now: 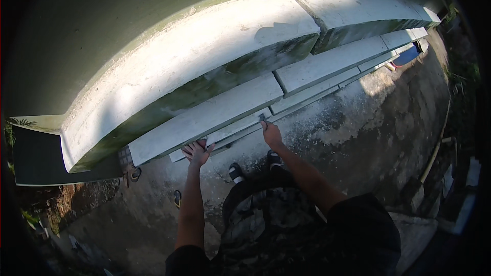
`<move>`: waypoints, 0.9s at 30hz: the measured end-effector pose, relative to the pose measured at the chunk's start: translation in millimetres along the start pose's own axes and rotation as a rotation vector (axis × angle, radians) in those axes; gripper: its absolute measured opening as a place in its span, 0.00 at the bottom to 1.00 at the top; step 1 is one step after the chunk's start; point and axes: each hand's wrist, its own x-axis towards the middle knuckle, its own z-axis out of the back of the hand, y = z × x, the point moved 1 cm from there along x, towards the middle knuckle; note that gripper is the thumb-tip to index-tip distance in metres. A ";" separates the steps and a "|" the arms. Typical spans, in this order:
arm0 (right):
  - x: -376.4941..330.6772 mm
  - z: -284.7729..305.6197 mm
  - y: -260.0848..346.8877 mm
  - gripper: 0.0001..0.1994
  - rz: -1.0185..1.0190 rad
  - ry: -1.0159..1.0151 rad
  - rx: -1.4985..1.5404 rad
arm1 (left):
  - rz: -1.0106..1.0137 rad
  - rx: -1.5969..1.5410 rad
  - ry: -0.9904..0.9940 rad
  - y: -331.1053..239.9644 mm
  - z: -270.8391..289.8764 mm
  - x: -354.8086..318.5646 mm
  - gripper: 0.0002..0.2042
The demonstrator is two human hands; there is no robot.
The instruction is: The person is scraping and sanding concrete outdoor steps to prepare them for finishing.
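Green leaves show at our far left, near the outer end of the white, weathered tiers of slabs that slant up across our view. A broad top slab stands highest, streaked with dark green along its front face, and a narrower middle slab lies just below it. On the floor near that left end rests a loose sandal, with a yellow-edged sandal to its right. Next comes our left hand, palm down with its fingers spread, resting at the slabs' front edge; we cannot tell which tier bears it. To the right of this hand runs the lower slab, a narrow strip that fills the space between our two hands. Our sandalled feet stand on the floor just below it. Farther right, our right hand is closed around a small grey tool, whose tip sits at the lower slab, close beside a dark joint; its exact kind is too small to make out. White flecks scatter over the floor beyond the right hand. Well apart, toward our upper right, lies a blue object near the slabs' far end, and a pale pole lies at the floor's right edge.
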 end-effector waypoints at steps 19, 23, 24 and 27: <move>8.9 14.6 9.8 0.13 -0.327 0.194 0.273 | -0.024 -0.040 -0.038 14.4 -9.1 2.9 0.57; 3.1 21.6 8.2 0.11 -0.228 0.271 0.406 | -0.048 -0.057 -0.046 11.8 -7.5 0.3 0.57; -2.1 19.9 10.4 0.13 -0.277 0.317 0.587 | -0.047 -0.049 -0.049 12.4 -7.6 0.5 0.57; -17.6 22.0 25.7 0.17 -0.286 0.290 0.719 | -0.030 -0.055 -0.044 18.7 -11.1 1.7 0.57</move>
